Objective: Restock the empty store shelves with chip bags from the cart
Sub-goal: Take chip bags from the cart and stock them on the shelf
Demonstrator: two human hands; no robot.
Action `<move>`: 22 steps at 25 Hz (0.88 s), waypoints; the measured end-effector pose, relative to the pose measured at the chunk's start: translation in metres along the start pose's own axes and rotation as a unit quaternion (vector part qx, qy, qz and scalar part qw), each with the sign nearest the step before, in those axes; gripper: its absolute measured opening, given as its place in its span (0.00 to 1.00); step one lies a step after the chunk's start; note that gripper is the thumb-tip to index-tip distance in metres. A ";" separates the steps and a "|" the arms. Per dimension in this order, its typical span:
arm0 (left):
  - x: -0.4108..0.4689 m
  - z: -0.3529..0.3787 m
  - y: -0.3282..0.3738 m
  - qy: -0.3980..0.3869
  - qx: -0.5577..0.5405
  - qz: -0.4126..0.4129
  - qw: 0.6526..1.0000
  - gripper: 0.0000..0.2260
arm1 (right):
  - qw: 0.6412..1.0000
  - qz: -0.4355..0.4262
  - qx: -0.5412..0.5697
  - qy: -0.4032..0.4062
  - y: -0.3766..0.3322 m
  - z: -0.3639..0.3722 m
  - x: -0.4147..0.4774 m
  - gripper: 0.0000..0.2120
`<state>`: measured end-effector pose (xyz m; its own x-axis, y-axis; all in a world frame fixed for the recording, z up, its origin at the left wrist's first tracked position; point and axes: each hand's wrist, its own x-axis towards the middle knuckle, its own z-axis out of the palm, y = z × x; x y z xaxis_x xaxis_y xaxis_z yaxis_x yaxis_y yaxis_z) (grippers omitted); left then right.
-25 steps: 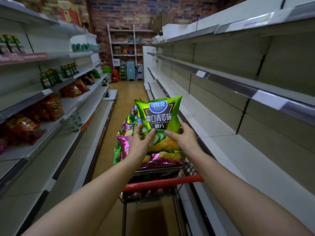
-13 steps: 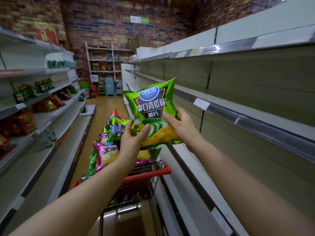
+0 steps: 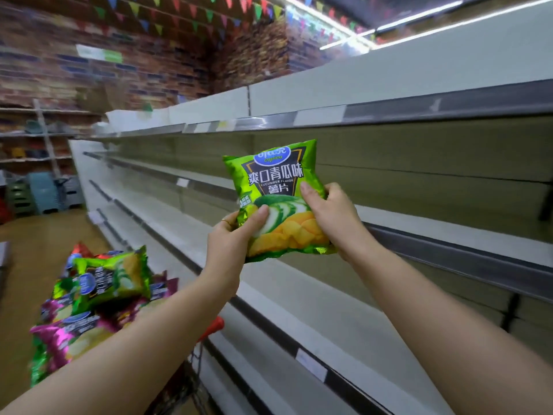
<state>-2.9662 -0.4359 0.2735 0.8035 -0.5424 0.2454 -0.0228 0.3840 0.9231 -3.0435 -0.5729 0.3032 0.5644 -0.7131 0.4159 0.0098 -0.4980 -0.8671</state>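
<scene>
Bare shelves [image 3: 449, 229] are standing unfilled just beyond the left hand [image 3: 227, 238] and right hand [image 3: 332, 217], both closing on one green chip bag [image 3: 278, 187], while many bags are waiting in the cart [image 3: 209, 327] below-left.

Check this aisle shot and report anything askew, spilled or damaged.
Nothing stands out. Both hands, left and right, hold the green chip bag upright and intact before the bare shelves; the cart's bags lie loosely heaped, none spilled.
</scene>
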 end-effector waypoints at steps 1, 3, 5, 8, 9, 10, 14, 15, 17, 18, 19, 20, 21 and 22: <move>-0.005 0.013 0.000 -0.033 -0.001 -0.014 0.999 0.14 | 0.999 0.010 -0.017 0.027 0.001 -0.018 -0.008 0.23; -0.015 0.040 -0.002 -0.081 -0.007 -0.036 0.996 0.15 | 0.996 0.027 -0.044 0.068 0.004 -0.051 -0.024 0.21; -0.026 0.068 -0.005 -0.120 -0.016 -0.052 0.991 0.17 | 0.991 0.046 -0.063 0.110 0.007 -0.086 -0.040 0.22; -0.048 0.119 -0.009 -0.198 -0.030 -0.092 0.975 0.22 | 0.975 0.081 -0.104 0.179 0.013 -0.147 -0.063 0.25; -0.057 0.137 -0.010 -0.226 -0.032 -0.103 0.968 0.23 | 0.968 0.095 -0.118 0.200 0.014 -0.169 -0.073 0.26; -0.067 0.155 -0.010 -0.253 -0.032 -0.111 0.961 0.23 | 0.962 0.105 -0.124 0.220 0.015 -0.190 -0.083 0.27; -0.112 0.231 -0.009 -0.358 -0.024 -0.129 0.924 0.21 | 0.934 0.134 -0.133 0.302 0.016 -0.280 -0.128 0.28; -0.121 0.250 -0.009 -0.378 -0.017 -0.127 0.917 0.21 | 0.928 0.141 -0.134 0.319 0.016 -0.301 -0.138 0.27; -0.144 0.290 -0.010 -0.418 -0.006 -0.130 0.899 0.22 | 0.915 0.153 -0.131 0.351 0.014 -0.346 -0.160 0.28; -0.155 0.309 -0.010 -0.437 -0.004 -0.137 0.889 0.22 | 0.909 0.161 -0.128 0.362 0.015 -0.367 -0.169 0.29; -0.168 0.329 -0.009 -0.455 -0.005 -0.142 0.879 0.21 | 0.903 0.170 -0.129 0.373 0.014 -0.389 -0.179 0.29; -0.180 0.347 -0.009 -0.469 -0.003 -0.144 0.871 0.20 | 0.897 0.179 -0.128 0.382 0.015 -0.410 -0.189 0.28; -0.195 0.369 -0.009 -0.481 0.000 -0.141 0.865 0.18 | 0.892 0.186 -0.125 0.393 0.015 -0.435 -0.199 0.28; -0.208 0.389 -0.008 -0.489 0.005 -0.137 0.861 0.17 | 0.888 0.190 -0.122 0.401 0.016 -0.459 -0.208 0.28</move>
<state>-3.3647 -0.6165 0.3301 -0.1057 -0.9836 0.1462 0.0788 0.1382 0.9873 -3.5392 -0.6589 0.3284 -0.2818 -0.9256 0.2528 -0.2897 -0.1691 -0.9421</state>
